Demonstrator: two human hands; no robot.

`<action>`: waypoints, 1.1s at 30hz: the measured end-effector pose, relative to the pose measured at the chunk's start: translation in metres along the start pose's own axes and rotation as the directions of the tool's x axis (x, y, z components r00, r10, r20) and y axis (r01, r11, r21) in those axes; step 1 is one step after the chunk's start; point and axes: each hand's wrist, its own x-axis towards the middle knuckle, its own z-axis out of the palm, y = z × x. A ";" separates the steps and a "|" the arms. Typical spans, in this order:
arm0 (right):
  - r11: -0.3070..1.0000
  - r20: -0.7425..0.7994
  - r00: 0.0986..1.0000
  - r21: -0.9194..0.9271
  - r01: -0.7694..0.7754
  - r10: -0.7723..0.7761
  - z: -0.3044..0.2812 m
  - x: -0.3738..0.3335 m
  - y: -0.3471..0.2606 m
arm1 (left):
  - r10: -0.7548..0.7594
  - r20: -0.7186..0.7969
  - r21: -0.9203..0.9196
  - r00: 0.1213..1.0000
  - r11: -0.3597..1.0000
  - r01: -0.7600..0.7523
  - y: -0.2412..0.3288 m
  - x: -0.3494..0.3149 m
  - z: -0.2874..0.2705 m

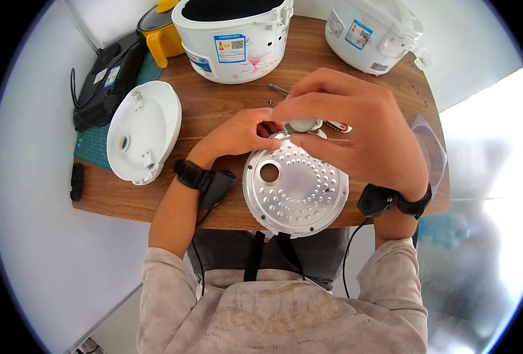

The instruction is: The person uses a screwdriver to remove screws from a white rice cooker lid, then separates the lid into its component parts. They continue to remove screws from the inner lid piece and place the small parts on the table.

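A round silver rice cooker lid (297, 197) with dimpled metal and one round hole lies at the table's front edge. At its far rim, my right hand (356, 127) pinches a small light-grey rounded part (303, 125) between thumb and fingers. My left hand (241, 133) meets it from the left, fingers closed with the thumb over the lid's rim; what they grip is hidden. Beyond and beneath my right hand lies a screwdriver (338, 126) with a red and white handle, partly covered. A tiny screw (271, 102) rests on the wood behind my fingers.
A white rice cooker body (238, 44) stands open at the back, another white cooker (370, 38) back right. On the left are a white outer lid (146, 133), a black device (105, 82) with a cable, a green mat (90, 147) and a yellow-handled pot (158, 44).
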 end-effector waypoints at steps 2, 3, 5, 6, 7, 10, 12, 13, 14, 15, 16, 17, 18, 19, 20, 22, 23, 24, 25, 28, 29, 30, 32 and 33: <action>1.000 -0.027 1.000 0.008 0.012 -0.011 0.005 -0.002 -0.001 | -0.015 0.008 -0.023 1.000 1.000 0.015 0.004 0.001 0.000; 1.000 -0.034 0.999 0.019 0.001 -0.001 0.008 -0.004 -0.001 | -0.022 0.012 -0.034 1.000 0.999 0.023 0.006 0.001 0.000; 1.000 -0.051 0.999 -0.029 -0.007 0.006 0.013 -0.003 -0.006 | -0.028 0.013 -0.025 1.000 0.999 0.028 0.007 -0.001 -0.002; 0.995 -0.062 0.998 -0.094 -0.013 0.007 0.014 -0.004 -0.009 | -0.031 0.014 -0.021 0.999 0.999 0.031 0.008 -0.002 -0.002; 0.987 -0.073 0.997 -0.162 -0.020 0.008 0.015 -0.004 -0.013 | -0.003 0.012 -0.015 1.000 1.000 0.004 0.004 0.000 -0.002; 0.974 -0.135 0.988 -0.200 -0.103 0.077 0.024 -0.006 -0.020 | 0.011 0.010 -0.020 1.000 1.000 -0.011 -0.003 0.004 0.002; 0.971 -0.219 0.971 -0.192 -0.143 0.100 0.037 -0.008 -0.018 | -0.068 0.018 -0.059 0.998 0.996 0.069 -0.001 0.004 0.005; 0.970 -0.261 0.959 -0.185 -0.160 0.108 0.042 -0.010 -0.017 | -0.057 0.032 -0.069 0.998 0.996 0.059 -0.001 0.003 0.004; 0.964 -0.265 0.960 -0.219 -0.153 0.093 0.046 -0.013 -0.016 | -0.045 0.047 -0.080 0.998 0.996 0.049 -0.001 0.002 0.003; 0.957 -0.268 0.960 -0.252 -0.147 0.077 0.050 -0.016 -0.015 | -0.033 0.063 -0.091 0.997 0.995 0.039 -0.001 0.002 0.001; 0.948 -0.270 0.961 -0.285 -0.140 0.060 0.052 -0.018 -0.017 | -0.035 0.073 -0.085 0.997 0.996 0.041 -0.002 0.002 0.001; 0.929 -0.274 0.960 -0.336 -0.155 0.060 0.052 -0.019 -0.020 | -0.037 0.083 -0.078 0.996 0.996 0.043 -0.003 0.003 0.000; 0.907 -0.279 0.958 -0.386 -0.170 0.060 0.052 -0.020 -0.024 | -0.039 0.094 -0.072 0.995 0.996 0.046 -0.003 0.003 -0.001; 0.881 -0.284 0.957 -0.435 -0.185 0.060 0.051 -0.021 -0.026 | -0.043 0.098 -0.056 0.994 0.997 0.049 -0.001 0.003 -0.001; 0.848 -0.272 0.957 -0.480 -0.227 0.102 0.049 -0.022 -0.028 | -0.047 0.101 -0.040 0.994 0.998 0.052 0.001 0.003 -0.002; 0.768 -0.254 0.949 -0.564 -0.302 0.186 0.045 -0.024 -0.029 | -0.037 0.099 -0.028 0.994 0.999 0.040 0.002 0.003 -0.002; 0.740 -0.249 0.950 -0.600 -0.305 0.190 0.045 -0.023 -0.030 | -0.022 0.094 -0.033 0.995 0.999 0.025 0.002 0.002 -0.001; 0.709 -0.244 0.950 -0.634 -0.308 0.194 0.046 -0.023 -0.031 | -0.007 0.088 -0.037 0.996 0.999 0.011 0.001 0.003 -0.001; 0.680 -0.240 0.951 -0.666 -0.309 0.196 0.047 -0.023 -0.031 | -0.020 0.083 -0.056 0.996 0.998 0.024 0.001 0.002 0.000; 0.721 -0.279 0.949 -0.627 -0.296 0.147 0.050 -0.027 -0.026 | -0.054 0.075 -0.097 0.996 0.993 0.061 0.000 0.001 0.000; 0.737 -0.271 0.950 -0.607 -0.296 0.158 0.049 -0.027 -0.025 | -0.064 0.076 -0.102 0.995 0.992 0.071 0.001 0.001 0.000; 0.753 -0.262 0.950 -0.588 -0.295 0.168 0.047 -0.027 -0.024 | -0.073 0.078 -0.106 0.994 0.991 0.081 0.002 0.001 -0.001; 0.776 -0.254 0.949 -0.554 -0.301 0.187 0.042 -0.028 -0.022 | -0.095 0.088 -0.112 0.992 0.988 0.105 0.006 0.001 -0.003; 0.786 -0.252 0.948 -0.539 -0.304 0.194 0.039 -0.027 -0.020 | -0.106 0.093 -0.114 0.990 0.987 0.117 0.008 0.001 -0.003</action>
